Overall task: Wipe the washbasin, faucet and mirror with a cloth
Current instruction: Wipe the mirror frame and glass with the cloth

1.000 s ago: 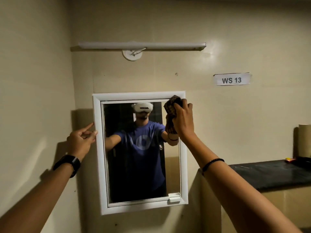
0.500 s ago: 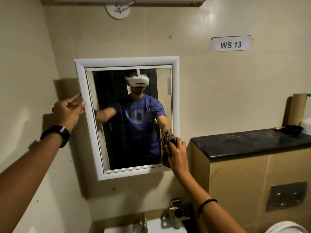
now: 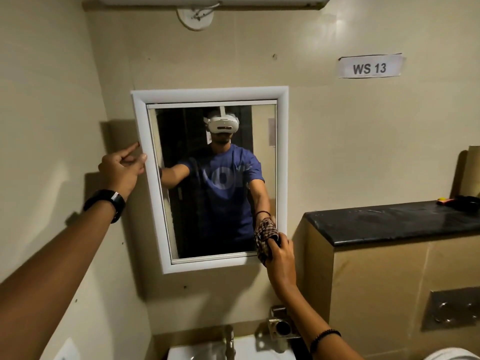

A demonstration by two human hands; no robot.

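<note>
A white-framed mirror hangs on the beige wall and reflects a person in a blue shirt. My right hand holds a checked cloth pressed against the mirror's lower right corner. My left hand rests against the left edge of the frame, fingers partly spread, a black watch on the wrist. Below, the metal faucet rises over the white washbasin, both cut off by the bottom of the view.
A black stone ledge tops a beige boxed wall at the right, with a flush plate below and small items at its far end. A metal wall fitting sits beside the faucet. A "WS 13" label is on the wall.
My right hand has carried the cloth from the mirror's upper right corner down its right edge to the lower right corner. My view has tilted down, bringing faucet and basin in.
</note>
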